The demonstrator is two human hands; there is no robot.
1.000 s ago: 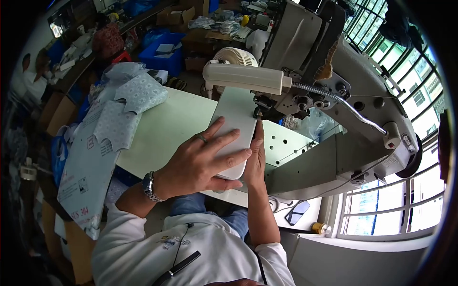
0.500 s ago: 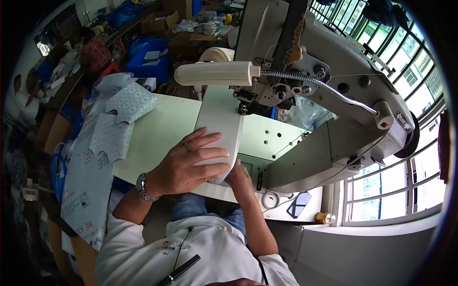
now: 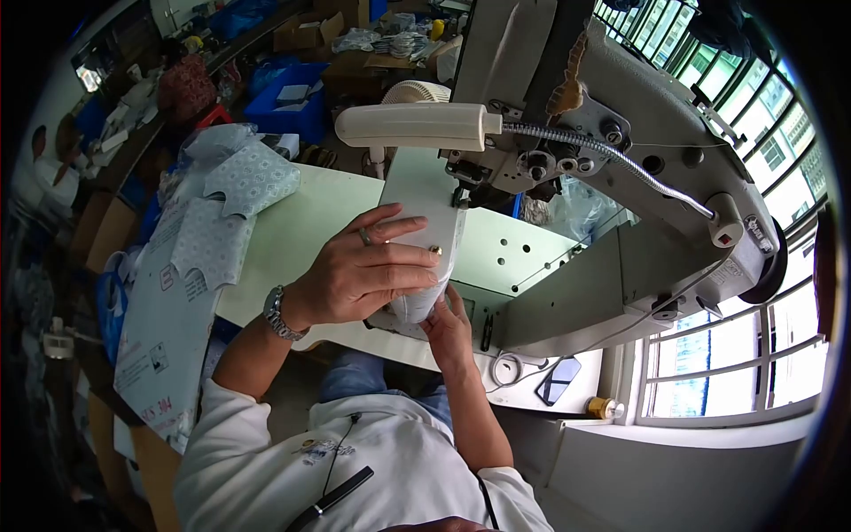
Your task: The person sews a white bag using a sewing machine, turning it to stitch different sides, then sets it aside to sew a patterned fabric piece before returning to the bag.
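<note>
My left hand [image 3: 359, 270] lies with its fingers apart on top of a white piece [image 3: 424, 297] at the near end of the sewing machine's long pale arm [image 3: 415, 199]. A ring and a wristwatch are on it. Beside the lower right edge of the same piece, my right hand [image 3: 448, 330] has its fingers bent against it; part of those fingers is hidden. The needle area [image 3: 461, 197] of the grey sewing machine [image 3: 656, 115] is just beyond the far side of the piece.
White lamp [image 3: 412, 126] on a flexible neck above the arm. Patterned cut pieces [image 3: 253, 180] lie on a printed board [image 3: 160, 319] at left. A phone [image 3: 558, 381], a cable and a gold thread spool [image 3: 605, 408] are at lower right. People are at the far left.
Both hands have moved slightly up and away from my body, with the white piece shifted the same way along the machine arm. The whole view has also shifted a little.
</note>
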